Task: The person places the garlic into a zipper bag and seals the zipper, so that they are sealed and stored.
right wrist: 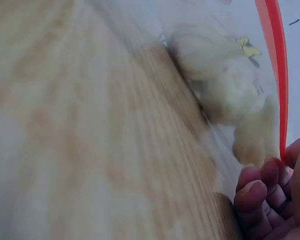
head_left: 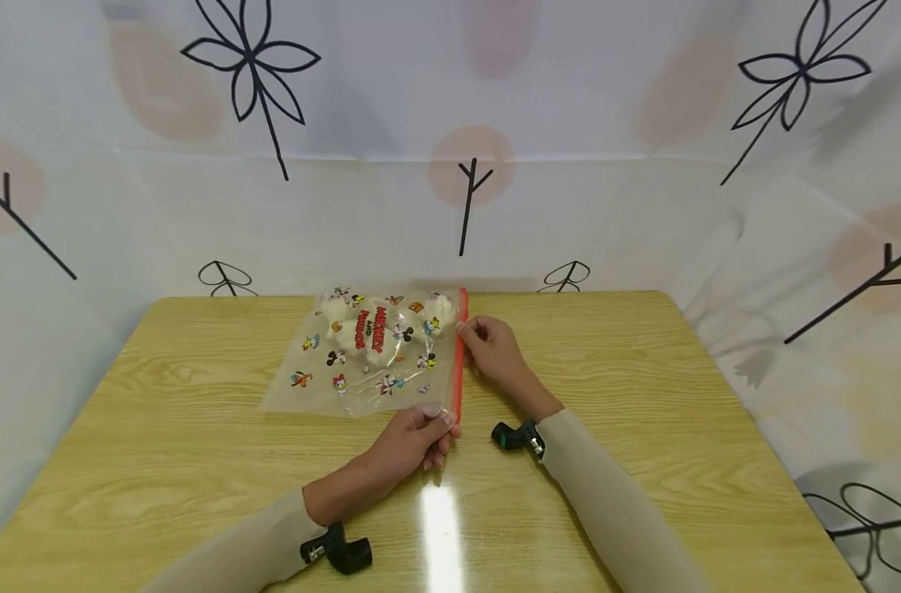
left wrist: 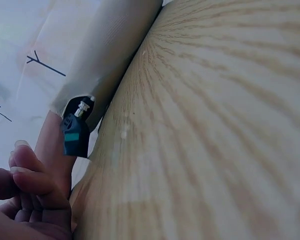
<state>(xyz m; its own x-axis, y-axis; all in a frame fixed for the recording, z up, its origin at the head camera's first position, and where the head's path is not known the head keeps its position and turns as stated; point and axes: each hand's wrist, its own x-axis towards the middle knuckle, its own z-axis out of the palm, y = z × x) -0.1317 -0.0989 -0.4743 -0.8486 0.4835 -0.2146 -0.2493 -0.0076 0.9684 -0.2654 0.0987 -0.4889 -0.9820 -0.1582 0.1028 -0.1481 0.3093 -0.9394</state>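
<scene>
A clear zip bag (head_left: 317, 387) printed with small cartoon figures lies on the table, its red zip edge (head_left: 459, 375) facing right. Pale cream, rounded contents (head_left: 335, 311) show through the plastic; their exact kind is unclear. My right hand (head_left: 495, 350) pinches the red strip between thumb and finger, towards its far end. At the near corner of that same edge, my left hand (head_left: 409, 441) pinches the bag between thumb and fingers. The right wrist view shows the red strip (right wrist: 277, 60) running up from the right fingertips, with the blurred pale contents (right wrist: 235, 90) beside it.
The wooden table (head_left: 198, 461) extends around the bag on all sides. Behind it hangs a white cloth (head_left: 376, 206) with black plant drawings and pale blots. Small black cameras sit at both wrists, one at the left cuff (head_left: 347, 550) and one at the right (head_left: 517, 438).
</scene>
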